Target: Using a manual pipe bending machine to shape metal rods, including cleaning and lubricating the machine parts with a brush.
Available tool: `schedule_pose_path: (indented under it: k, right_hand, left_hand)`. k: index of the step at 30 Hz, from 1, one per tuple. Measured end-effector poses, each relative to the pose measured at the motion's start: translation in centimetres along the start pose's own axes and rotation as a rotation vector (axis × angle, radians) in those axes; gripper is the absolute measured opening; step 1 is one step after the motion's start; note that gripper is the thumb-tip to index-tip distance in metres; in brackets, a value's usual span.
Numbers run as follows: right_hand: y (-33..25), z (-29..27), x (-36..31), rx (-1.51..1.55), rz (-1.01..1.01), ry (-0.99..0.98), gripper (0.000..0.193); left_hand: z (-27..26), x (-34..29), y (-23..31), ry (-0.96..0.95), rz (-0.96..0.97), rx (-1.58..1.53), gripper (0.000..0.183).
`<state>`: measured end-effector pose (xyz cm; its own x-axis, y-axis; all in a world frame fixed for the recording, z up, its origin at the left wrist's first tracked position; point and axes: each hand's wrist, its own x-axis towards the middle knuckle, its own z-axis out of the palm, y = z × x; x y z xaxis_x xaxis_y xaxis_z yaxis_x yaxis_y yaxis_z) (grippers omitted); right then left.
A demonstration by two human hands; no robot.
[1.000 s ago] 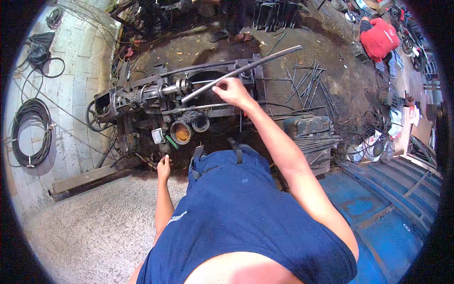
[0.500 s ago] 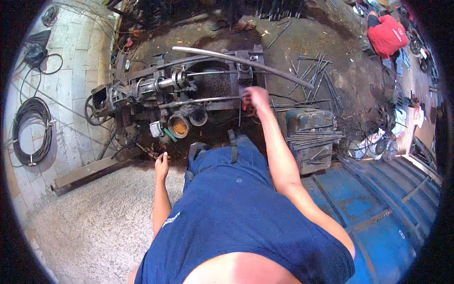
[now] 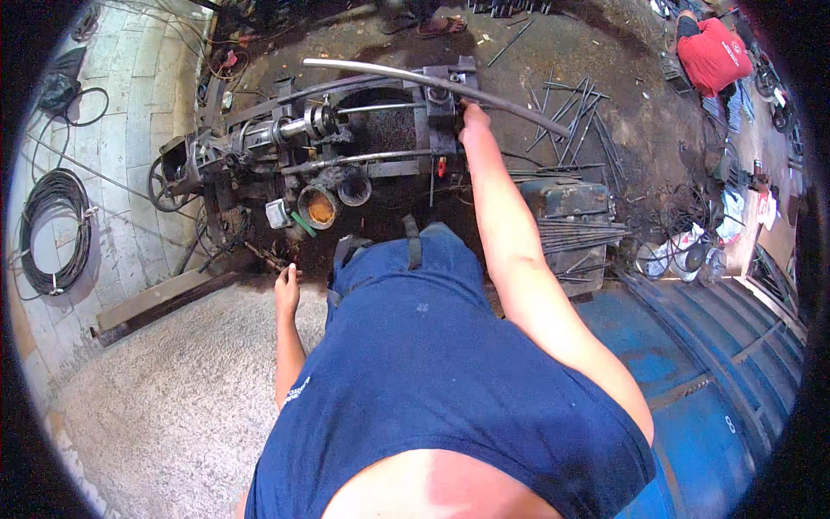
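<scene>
A dark, greasy lathe-like machine (image 3: 298, 128) lies across in front of me. My right hand (image 3: 474, 125) reaches to the right side of the block (image 3: 440, 102) at its right end; the block and the hand's own back hide most of the fingers. Just beyond this hand a long, slightly curved-looking metal rod (image 3: 380, 73) rests over the block. A small red-handled piece (image 3: 442, 166) hangs below the block. My left hand (image 3: 287, 281) is low at my left side, fingers curled at the end of a rusty lever (image 3: 266, 255).
Two round cans (image 3: 318, 208), one with orange-brown contents, stand under the machine. Metal rods (image 3: 579, 117) lie scattered on the floor, more on a metal box (image 3: 566, 201). A coiled cable (image 3: 59, 229) lies left. A person in red (image 3: 713, 56) crouches far right.
My right hand has moved forward, from beside the red-handled piece up to the block's right side. My left hand stays by the lever. The whole view has shifted slightly.
</scene>
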<state>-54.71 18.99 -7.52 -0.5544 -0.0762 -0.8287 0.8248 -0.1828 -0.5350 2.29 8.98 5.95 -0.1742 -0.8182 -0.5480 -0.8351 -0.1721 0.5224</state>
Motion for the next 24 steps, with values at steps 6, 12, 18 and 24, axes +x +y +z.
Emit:
schedule_pose_path:
  k: [6,12,18,24]
  right_hand:
    - [0.7,-1.3,0.1,0.186,-0.063,-0.064,0.013]
    - [0.4,-4.5,-0.2,0.459,-0.092,-0.139,0.022]
    - [-2.3,-12.7,-0.9,0.598,-0.192,-0.157,0.016]
    - [-2.7,-18.6,-3.7,0.49,-0.36,-0.343,0.013]
  left_hand:
    - [0.4,-1.2,0.2,0.086,0.011,0.131,0.057]
    - [-0.3,-1.0,-0.4,-0.002,-0.055,0.013,0.057]
    - [-0.4,-0.9,-1.3,-0.029,-0.111,0.014,0.055]
    - [-0.1,-0.2,2.0,-0.063,0.071,0.02,0.052]
